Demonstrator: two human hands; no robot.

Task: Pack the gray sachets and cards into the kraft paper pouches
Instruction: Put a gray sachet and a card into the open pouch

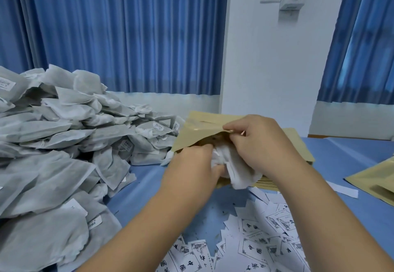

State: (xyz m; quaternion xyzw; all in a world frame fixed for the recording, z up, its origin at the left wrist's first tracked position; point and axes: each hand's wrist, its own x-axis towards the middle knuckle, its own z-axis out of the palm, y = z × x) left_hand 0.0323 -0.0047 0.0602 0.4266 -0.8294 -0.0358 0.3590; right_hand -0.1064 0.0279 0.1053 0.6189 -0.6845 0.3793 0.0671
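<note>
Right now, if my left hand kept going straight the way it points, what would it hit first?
Likely the inside of the pouch: the left hand, gripping a sachet, points into its open mouth, which the right hand pinches open. Depth is unclear.

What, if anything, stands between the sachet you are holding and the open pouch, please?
Nothing visible does. The right hand pinches the upper edge of the pouch, lifting its mouth open, and the left hand holds the sachet right at that opening.
</note>
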